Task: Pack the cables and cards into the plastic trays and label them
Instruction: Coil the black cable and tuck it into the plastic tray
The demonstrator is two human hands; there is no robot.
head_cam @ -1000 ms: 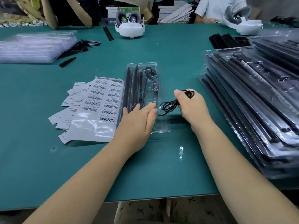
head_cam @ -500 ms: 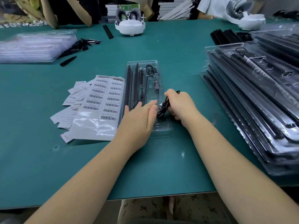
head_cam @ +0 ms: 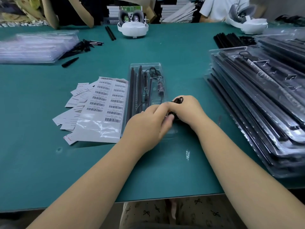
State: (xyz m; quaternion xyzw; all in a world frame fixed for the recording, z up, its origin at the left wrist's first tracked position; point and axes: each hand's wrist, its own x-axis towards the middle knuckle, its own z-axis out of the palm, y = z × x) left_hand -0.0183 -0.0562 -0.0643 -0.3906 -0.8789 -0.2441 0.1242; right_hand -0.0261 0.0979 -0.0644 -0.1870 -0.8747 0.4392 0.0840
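On the green tabletop (head_cam: pixel 173 47), seen from our head camera, a clear plastic tray (head_cam: pixel 146 66) lies lengthwise in front of us, holding black rods and thin cables. Over its near end our hands meet: the right hand (head_cam: pixel 186 109) grips a coiled black cable (head_cam: pixel 179 100), and the left hand (head_cam: pixel 148 124) curls its fingers against the same bundle, though motion blur hides exactly what they pinch. Barcode label sheets (head_cam: pixel 105 103) touch the tray's left edge. A stack of filled trays (head_cam: pixel 257 100) crowds the right side, cut off by the frame. Bare green surface lies between our arms and the near edge. Empty trays (head_cam: pixel 36 47) sit far left, blurred.
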